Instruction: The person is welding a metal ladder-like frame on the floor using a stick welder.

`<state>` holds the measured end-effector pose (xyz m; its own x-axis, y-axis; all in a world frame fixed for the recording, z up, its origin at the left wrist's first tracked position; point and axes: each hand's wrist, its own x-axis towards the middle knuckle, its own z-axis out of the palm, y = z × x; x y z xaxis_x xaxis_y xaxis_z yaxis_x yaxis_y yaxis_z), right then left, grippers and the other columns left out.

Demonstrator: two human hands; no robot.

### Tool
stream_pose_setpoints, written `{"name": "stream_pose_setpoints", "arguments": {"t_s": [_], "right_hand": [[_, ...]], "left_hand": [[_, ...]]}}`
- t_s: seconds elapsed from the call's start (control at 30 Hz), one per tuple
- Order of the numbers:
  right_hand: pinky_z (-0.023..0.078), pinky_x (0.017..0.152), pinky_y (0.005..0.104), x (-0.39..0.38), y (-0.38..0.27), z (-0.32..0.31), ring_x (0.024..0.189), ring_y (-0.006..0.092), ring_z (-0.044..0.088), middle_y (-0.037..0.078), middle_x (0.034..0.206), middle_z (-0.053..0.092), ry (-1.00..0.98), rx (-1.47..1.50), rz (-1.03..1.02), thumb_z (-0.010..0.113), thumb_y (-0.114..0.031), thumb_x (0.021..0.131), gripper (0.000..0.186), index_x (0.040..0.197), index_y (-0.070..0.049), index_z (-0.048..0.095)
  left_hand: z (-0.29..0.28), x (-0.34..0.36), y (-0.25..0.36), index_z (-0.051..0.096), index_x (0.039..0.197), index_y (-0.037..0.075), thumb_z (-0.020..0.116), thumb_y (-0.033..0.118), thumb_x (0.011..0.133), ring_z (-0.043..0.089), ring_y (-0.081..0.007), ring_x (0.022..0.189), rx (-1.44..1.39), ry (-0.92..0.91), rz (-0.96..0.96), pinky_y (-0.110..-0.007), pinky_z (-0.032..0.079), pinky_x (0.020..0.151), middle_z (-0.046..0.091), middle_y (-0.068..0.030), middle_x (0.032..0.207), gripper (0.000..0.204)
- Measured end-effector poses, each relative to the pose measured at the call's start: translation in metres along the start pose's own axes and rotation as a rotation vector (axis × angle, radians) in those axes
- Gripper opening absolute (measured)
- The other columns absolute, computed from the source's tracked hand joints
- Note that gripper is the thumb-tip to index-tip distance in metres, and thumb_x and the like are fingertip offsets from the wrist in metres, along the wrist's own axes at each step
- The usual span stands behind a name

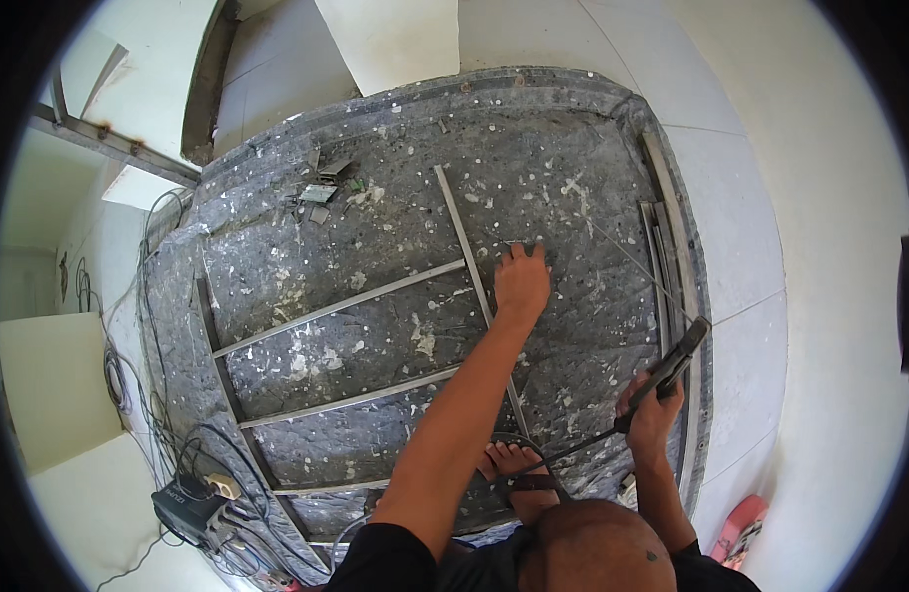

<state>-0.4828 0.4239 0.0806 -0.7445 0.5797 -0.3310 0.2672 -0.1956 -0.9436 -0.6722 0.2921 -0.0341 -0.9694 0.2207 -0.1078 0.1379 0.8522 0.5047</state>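
Note:
My right hand (654,419) is wrapped round a black welding electrode holder (680,353). A thin welding rod (632,261) sticks out of its head toward the far left, and a dark cable (578,447) runs from its handle. My left hand (524,281) reaches down just right of a long metal bar (464,232), its fingers a little apart and their tips at the sheet. Whether a small scrap lies under them is unclear. The bar is part of a ladder-like metal frame (346,314) with several crossbars, lying flat on the speckled grey sheet (395,148).
Loose metal bars (662,266) lie along the sheet's right edge. Small metal scraps (321,187) are at the far left. A black box (188,508) with tangled cables (163,395) stands at the near left. My foot (514,464) is beside the frame's near end.

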Motion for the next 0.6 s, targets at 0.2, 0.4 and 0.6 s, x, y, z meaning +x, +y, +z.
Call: {"name": "stream_pose_setpoints", "arguments": {"t_s": [0.2,0.4,0.6], "right_hand": [[0.038,0.037,0.0275,-0.006,-0.005,-0.007,0.041,0.0122,0.044,0.002,0.058,0.045,0.064,0.073,0.047,0.054,-0.006,0.091,0.011,0.099,-0.007,0.046],[0.038,0.037,0.0274,-0.005,-0.006,-0.003,0.041,0.012,0.044,0.002,0.057,0.045,0.067,0.016,0.052,0.054,-0.006,0.091,0.011,0.099,-0.007,0.046],[0.038,0.037,0.0269,-0.003,-0.009,0.002,0.041,0.0119,0.043,0.002,0.057,0.045,0.045,0.022,0.044,0.054,-0.006,0.091,0.011,0.099,-0.006,0.046]], "left_hand": [[0.026,0.008,-0.011,0.065,0.101,0.0,0.064,0.02,0.086,0.059,-0.0362,0.104,-0.078,-0.049,-0.115,-0.042,0.051,0.086,0.059,-0.0227,0.11,0.025],[0.019,0.012,-0.009,0.065,0.098,-0.001,0.069,0.014,0.078,0.065,-0.0383,0.085,-0.138,0.026,-0.275,-0.043,0.053,0.079,0.065,-0.0224,0.09,0.026],[-0.019,-0.014,0.001,0.068,0.087,-0.005,0.069,0.01,0.074,0.066,-0.0323,0.07,-0.578,0.207,-0.511,-0.037,0.052,0.065,0.068,-0.0193,0.08,0.021]]}}
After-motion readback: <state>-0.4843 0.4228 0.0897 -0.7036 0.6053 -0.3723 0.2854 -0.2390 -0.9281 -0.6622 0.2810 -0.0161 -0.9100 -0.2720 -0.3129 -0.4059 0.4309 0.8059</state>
